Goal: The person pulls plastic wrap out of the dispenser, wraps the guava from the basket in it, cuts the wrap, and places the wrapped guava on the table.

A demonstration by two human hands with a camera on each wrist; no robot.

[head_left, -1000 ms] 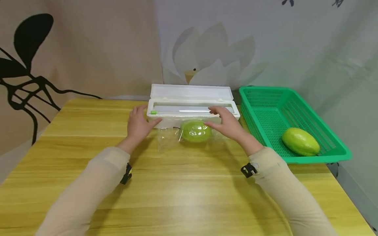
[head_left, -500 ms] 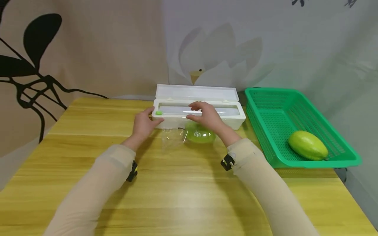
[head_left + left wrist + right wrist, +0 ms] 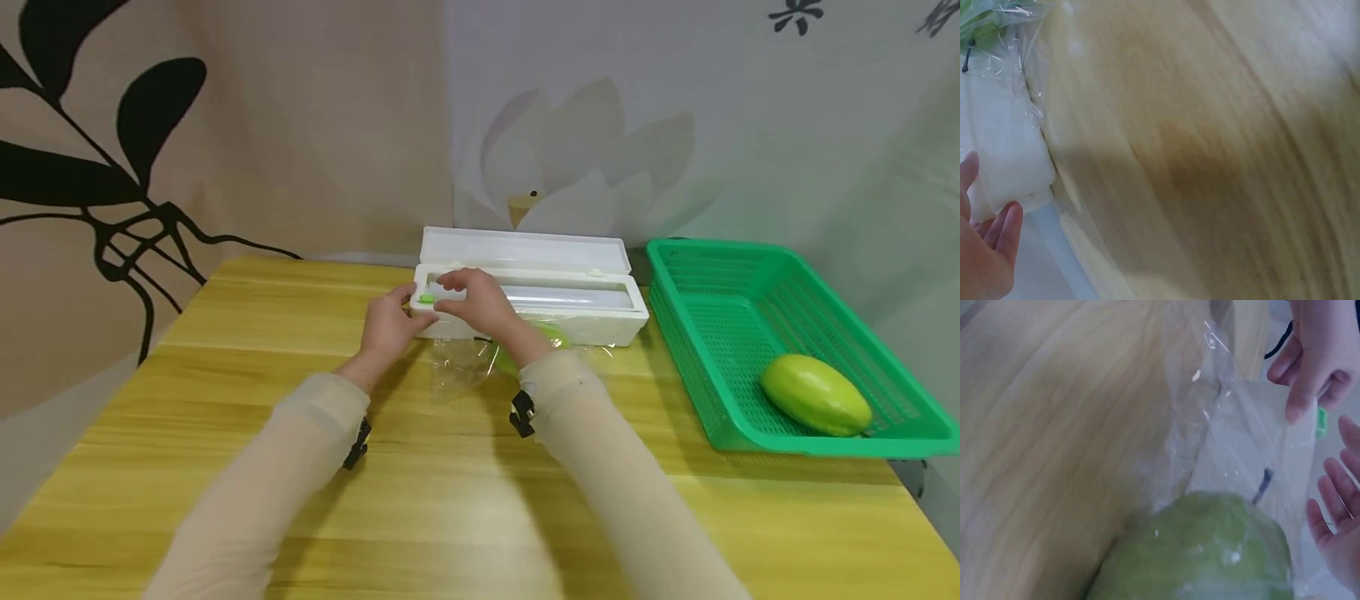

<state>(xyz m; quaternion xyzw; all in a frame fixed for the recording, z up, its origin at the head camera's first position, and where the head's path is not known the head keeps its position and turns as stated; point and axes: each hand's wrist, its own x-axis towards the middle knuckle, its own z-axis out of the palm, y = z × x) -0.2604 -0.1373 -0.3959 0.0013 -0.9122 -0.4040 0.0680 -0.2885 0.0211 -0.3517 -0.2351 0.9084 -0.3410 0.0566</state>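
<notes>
A white cling film dispenser (image 3: 618,330) stands at the back of the table, its lid (image 3: 525,250) raised. My left hand (image 3: 388,327) grips the dispenser's left end, thumb at the front and fingers curled round the end, as the left wrist view shows. Beside it, my right hand (image 3: 480,302) hovers over the dispenser with fingers loosely bent and apart, close to a small green slider (image 3: 427,298). Clear film (image 3: 459,367) runs from the dispenser over a green oval fruit (image 3: 1200,550) with a dark stem. My right wrist partly hides the fruit in the head view.
A green plastic basket (image 3: 720,375) stands to the right with another green fruit (image 3: 816,395) in it. The wooden table (image 3: 450,508) ends at a printed curtain (image 3: 337,125) behind the dispenser.
My right hand has moved left along the dispenser, from above the fruit to near the green slider. The left hand stays at the left end. The head view has shifted slightly.
</notes>
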